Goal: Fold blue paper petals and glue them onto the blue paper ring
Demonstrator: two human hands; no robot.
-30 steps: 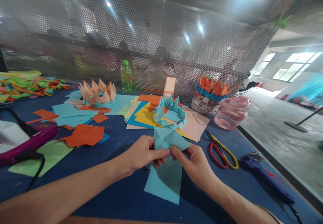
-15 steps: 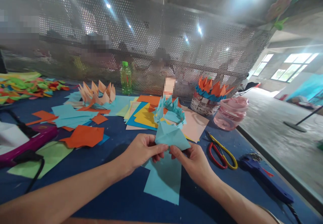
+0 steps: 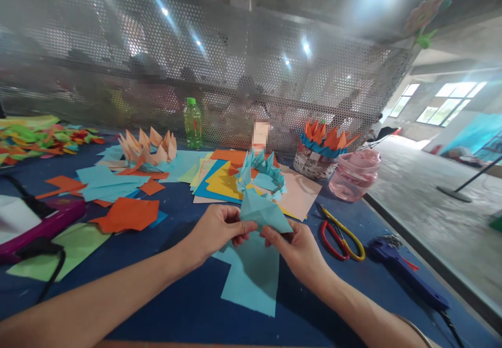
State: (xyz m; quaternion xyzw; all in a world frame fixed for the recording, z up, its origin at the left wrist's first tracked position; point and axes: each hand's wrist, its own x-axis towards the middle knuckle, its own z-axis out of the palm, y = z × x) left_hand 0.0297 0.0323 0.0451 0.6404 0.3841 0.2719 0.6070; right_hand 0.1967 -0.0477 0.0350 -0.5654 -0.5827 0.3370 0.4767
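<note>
Between my two hands is a light blue folded paper (image 3: 263, 211), roughly triangular and raised above the table. My left hand (image 3: 224, 226) pinches its left lower edge between thumb and fingers. On the other side, my right hand (image 3: 292, 242) grips the lower right edge, its thumb close to the left thumb. Below the hands lie light blue paper sheets (image 3: 251, 282), flat on the blue table (image 3: 176, 306). Just beyond the folded paper sits a ring of light blue folded paper points (image 3: 245, 173), partly hidden by it.
At right lie scissors (image 3: 341, 235) with red and yellow handles, a blue corded tool (image 3: 410, 275) and a pink container (image 3: 355, 175). A green bottle (image 3: 192, 123), a peach paper ring (image 3: 147, 152) and coloured sheets (image 3: 219, 181) stand farther back. A purple power strip (image 3: 47, 230) is at left.
The whole view has shifted slightly to the left. Both hands keep their hold on the folded paper, which looks almost unchanged.
</note>
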